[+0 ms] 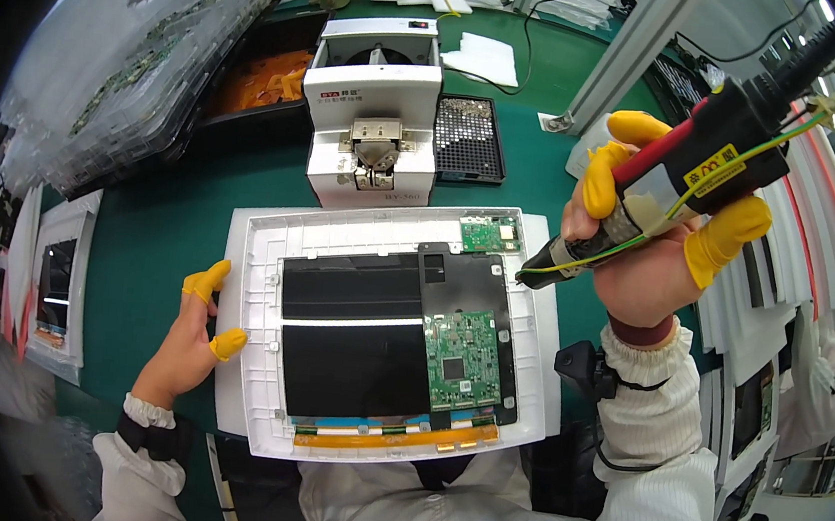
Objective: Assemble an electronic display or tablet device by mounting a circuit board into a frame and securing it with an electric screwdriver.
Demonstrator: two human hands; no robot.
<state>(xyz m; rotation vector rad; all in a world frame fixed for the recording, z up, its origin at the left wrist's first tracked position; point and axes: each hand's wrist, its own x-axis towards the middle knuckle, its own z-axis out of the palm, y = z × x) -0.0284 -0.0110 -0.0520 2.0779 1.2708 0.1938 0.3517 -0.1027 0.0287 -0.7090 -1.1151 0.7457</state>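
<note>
An electric screwdriver [720, 167] with a red and black body is in my right hand [645, 280], fingers wrapped round it. Its tip hangs by the right edge of a white plastic housing [267, 236]. Inside that housing lie a dark panel [352, 370], a large green circuit board [475, 338], a smaller green board [488, 233] and an orange flex strip [370, 440]. Under the housing is a white foam sheet [226, 398]. My left hand [185, 341] rests at the sheet's left edge, thumb and finger apart. Yellow cots cover fingertips on both hands.
Behind the housing stands a white screw feeder [373, 101], beside a black perforated tray [469, 140]. Stacked clear trays [143, 83] and a dark bin of orange pieces [263, 85] sit at left. A metal post [623, 59] rises at right, near stacked white panels [792, 236].
</note>
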